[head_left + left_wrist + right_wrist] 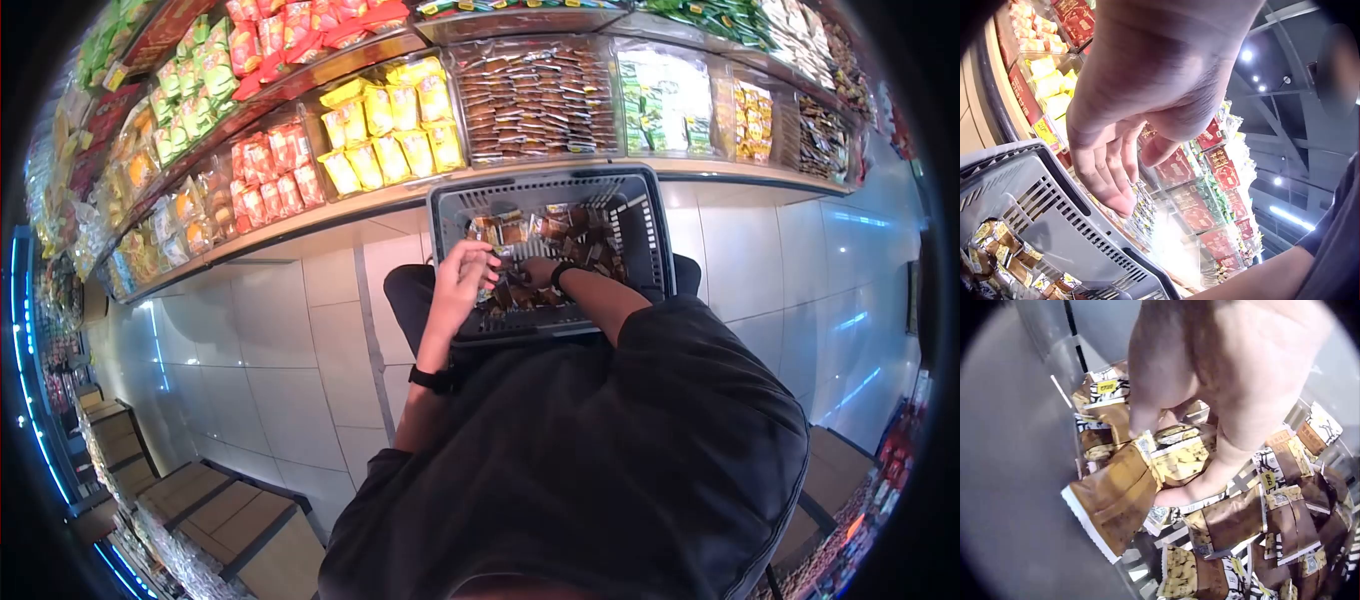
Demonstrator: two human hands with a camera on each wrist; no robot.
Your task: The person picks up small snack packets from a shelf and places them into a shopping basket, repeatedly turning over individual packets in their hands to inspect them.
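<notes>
A dark grey plastic basket [640, 225] holds many small brown-and-yellow snack packets [1229, 522]. Down inside it, my right hand [541, 272] reaches among them. In the right wrist view, the thumb and fingers of that hand [1241, 381] are curled round a brown snack packet [1113, 497] and the yellow-printed one [1180, 459] beside it. My left hand [465, 280] hovers over the left part of the basket, its fingers loosely bent with nothing in them. The left wrist view shows this hand [1147, 75] above the basket's slotted wall [1079, 209].
Shelf bins stand just beyond the basket, with yellow bags [390, 125], brown packets [535, 100] and red bags [270, 175]. A wooden shelf edge [350, 210] runs close to the basket's far rim. Tiled floor [250, 350] lies to the left; wooden crates [230, 520] stand behind.
</notes>
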